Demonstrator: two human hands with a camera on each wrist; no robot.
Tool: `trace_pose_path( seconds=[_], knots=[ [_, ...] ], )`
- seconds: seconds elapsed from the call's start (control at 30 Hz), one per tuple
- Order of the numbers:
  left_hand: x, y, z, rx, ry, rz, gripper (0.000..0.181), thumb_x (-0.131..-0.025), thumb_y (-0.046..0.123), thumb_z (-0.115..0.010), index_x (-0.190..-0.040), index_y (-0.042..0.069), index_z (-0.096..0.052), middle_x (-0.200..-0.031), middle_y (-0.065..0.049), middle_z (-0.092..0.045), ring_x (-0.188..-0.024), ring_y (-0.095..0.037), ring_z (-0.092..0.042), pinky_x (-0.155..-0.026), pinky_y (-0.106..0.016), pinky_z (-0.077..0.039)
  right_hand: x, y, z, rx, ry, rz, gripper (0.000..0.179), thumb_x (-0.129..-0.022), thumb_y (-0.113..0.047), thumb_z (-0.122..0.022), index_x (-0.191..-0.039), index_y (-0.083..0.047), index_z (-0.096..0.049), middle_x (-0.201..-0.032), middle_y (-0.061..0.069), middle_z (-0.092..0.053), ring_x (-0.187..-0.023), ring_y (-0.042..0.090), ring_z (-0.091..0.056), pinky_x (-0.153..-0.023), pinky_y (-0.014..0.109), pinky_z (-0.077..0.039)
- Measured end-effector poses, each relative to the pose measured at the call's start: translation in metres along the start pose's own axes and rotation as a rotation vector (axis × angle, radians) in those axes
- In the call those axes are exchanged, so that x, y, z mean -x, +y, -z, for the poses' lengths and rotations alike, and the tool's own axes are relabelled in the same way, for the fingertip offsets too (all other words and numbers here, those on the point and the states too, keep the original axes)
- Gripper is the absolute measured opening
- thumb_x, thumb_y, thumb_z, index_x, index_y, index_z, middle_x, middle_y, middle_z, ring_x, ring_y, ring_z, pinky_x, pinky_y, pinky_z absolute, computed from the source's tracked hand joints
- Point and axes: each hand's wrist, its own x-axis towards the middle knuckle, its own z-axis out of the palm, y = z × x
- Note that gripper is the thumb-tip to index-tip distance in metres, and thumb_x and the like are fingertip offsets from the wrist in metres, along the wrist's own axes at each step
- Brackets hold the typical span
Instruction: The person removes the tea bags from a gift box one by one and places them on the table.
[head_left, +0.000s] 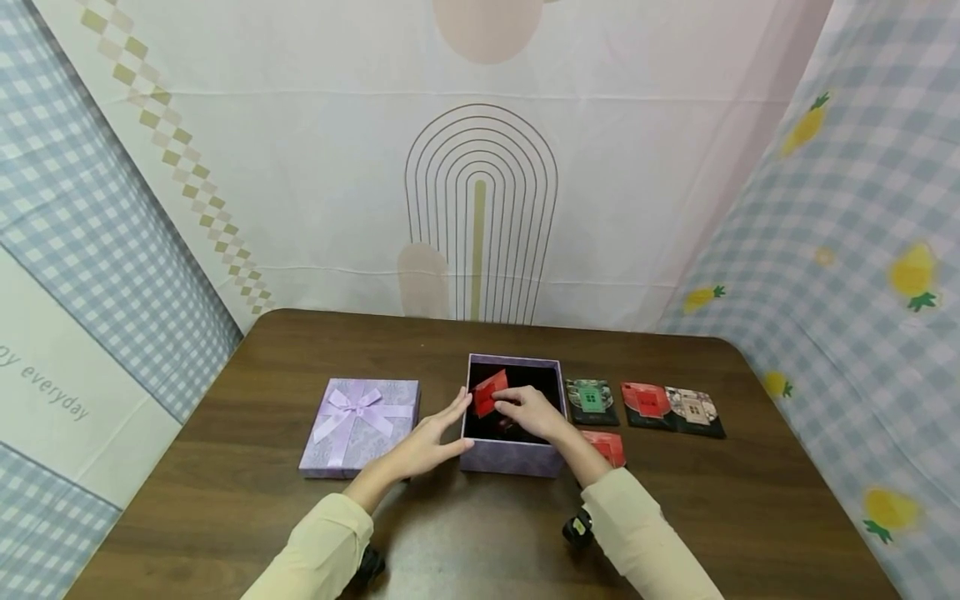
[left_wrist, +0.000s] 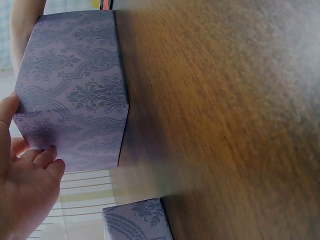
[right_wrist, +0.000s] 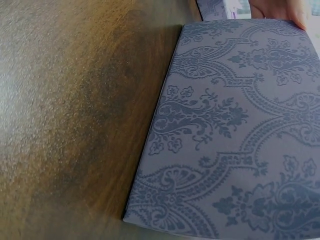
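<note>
A purple patterned box (head_left: 510, 458) with a black inside stands uncovered on the table. My right hand (head_left: 528, 412) reaches into it and pinches a flat red packet (head_left: 489, 393) near its left wall. Whatever lies beneath that hand is hard to make out. Along the box's left side, my left hand (head_left: 426, 446) touches it with extended fingers, the thumb by the front corner. From the left wrist view, the left hand (left_wrist: 30, 185) rests its fingertips against the box's side (left_wrist: 75, 75). In the right wrist view the box's patterned wall (right_wrist: 240, 125) hides the right hand.
Left of the box lies its purple lid (head_left: 337, 450) with a ribbon bow. To the right are a green packet (head_left: 591, 402), a red-fronted packet (head_left: 647, 402) beside a whitish one (head_left: 696, 410), and a red packet (head_left: 606, 446) partly behind my right forearm. A patterned cloth hangs behind the table.
</note>
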Motion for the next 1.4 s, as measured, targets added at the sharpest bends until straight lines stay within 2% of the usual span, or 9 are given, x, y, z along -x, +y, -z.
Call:
trace_pose_path(
  seconds=[0.33, 0.57, 0.7, 0.9, 1.07, 1.13, 1.23, 1.3, 1.4],
  knots=[
    [0.000, 0.001, 0.000, 0.002, -0.003, 0.003, 0.068, -0.090, 0.022, -0.056, -0.143, -0.003, -0.021, -0.150, -0.018, -0.011, -0.134, -0.031, -0.022, -0.107, -0.048, -0.022, 0.004, -0.003, 0.003, -0.050, 0.146, 0.015, 0.030, -0.089, -0.002, -0.053, -0.116, 0.008, -0.059, -0.111, 0.026, -0.061, -0.072, 0.029, -0.067, -0.072, 0.037, -0.053],
    [0.001, 0.001, 0.000, 0.009, -0.015, 0.013, 0.068, -0.091, 0.023, -0.055, -0.143, -0.003, -0.021, -0.150, -0.019, -0.011, -0.133, -0.032, -0.023, -0.106, -0.049, -0.023, 0.009, -0.006, 0.006, -0.091, 0.180, -0.001, 0.032, -0.088, -0.003, -0.056, -0.118, 0.006, -0.058, -0.116, 0.025, -0.058, -0.081, 0.034, -0.065, -0.075, 0.038, -0.053],
    [0.001, 0.000, 0.000, 0.011, -0.011, 0.015, 0.068, -0.091, 0.024, -0.055, -0.143, -0.003, -0.021, -0.149, -0.020, -0.012, -0.133, -0.034, -0.024, -0.105, -0.050, -0.024, 0.013, -0.008, 0.009, -0.099, 0.204, -0.028, 0.034, -0.087, -0.005, -0.057, -0.121, 0.003, -0.057, -0.122, 0.021, -0.056, -0.095, 0.031, -0.062, -0.082, 0.042, -0.050],
    [0.000, 0.000, 0.000, 0.005, -0.007, 0.014, 0.068, -0.091, 0.025, -0.055, -0.143, -0.002, -0.021, -0.149, -0.021, -0.012, -0.132, -0.035, -0.025, -0.105, -0.051, -0.025, 0.022, -0.011, 0.016, -0.108, 0.226, -0.033, 0.037, -0.088, -0.008, -0.058, -0.124, -0.002, -0.056, -0.128, 0.016, -0.053, -0.119, 0.029, -0.047, -0.090, 0.044, -0.045],
    [0.001, 0.001, 0.000, -0.004, -0.003, 0.019, 0.068, -0.091, 0.025, -0.056, -0.143, -0.001, -0.021, -0.150, -0.018, -0.011, -0.133, -0.033, -0.024, -0.106, -0.049, -0.024, 0.034, -0.011, 0.023, -0.128, 0.255, 0.065, 0.036, -0.088, -0.015, -0.059, -0.123, -0.007, -0.058, -0.126, 0.014, -0.055, -0.114, 0.027, -0.051, -0.083, 0.038, -0.049],
    [0.001, 0.002, 0.000, -0.006, -0.002, 0.024, 0.068, -0.090, 0.025, -0.056, -0.143, -0.001, -0.021, -0.150, -0.016, -0.011, -0.133, -0.033, -0.024, -0.106, -0.048, -0.024, 0.039, -0.011, 0.025, -0.154, 0.256, 0.077, 0.037, -0.088, -0.017, -0.059, -0.123, -0.007, -0.058, -0.127, 0.014, -0.054, -0.115, 0.026, -0.051, -0.083, 0.037, -0.049],
    [0.001, 0.002, 0.000, -0.004, -0.002, 0.028, 0.068, -0.091, 0.025, -0.056, -0.143, -0.001, -0.021, -0.150, -0.016, -0.010, -0.133, -0.033, -0.024, -0.106, -0.049, -0.024, 0.042, -0.011, 0.028, -0.196, 0.255, 0.042, 0.038, -0.089, -0.013, -0.057, -0.126, -0.005, -0.055, -0.130, 0.016, -0.051, -0.110, 0.026, -0.054, -0.086, 0.038, -0.049],
    [0.001, 0.002, -0.001, -0.001, -0.005, 0.029, 0.068, -0.091, 0.026, -0.056, -0.143, -0.001, -0.021, -0.150, -0.016, -0.010, -0.133, -0.033, -0.024, -0.106, -0.049, -0.024, 0.044, -0.010, 0.029, -0.239, 0.251, -0.013, 0.039, -0.090, -0.009, -0.055, -0.128, -0.003, -0.052, -0.134, 0.017, -0.047, -0.112, 0.027, -0.053, -0.090, 0.040, -0.046],
    [0.001, 0.002, -0.001, 0.000, -0.008, 0.027, 0.068, -0.091, 0.026, -0.055, -0.143, -0.002, -0.021, -0.150, -0.017, -0.010, -0.133, -0.034, -0.025, -0.106, -0.050, -0.024, 0.047, -0.007, 0.031, -0.250, 0.269, -0.040, 0.039, -0.090, -0.006, -0.054, -0.129, -0.001, -0.051, -0.134, 0.019, -0.047, -0.106, 0.026, -0.055, -0.089, 0.038, -0.047]
  ],
)
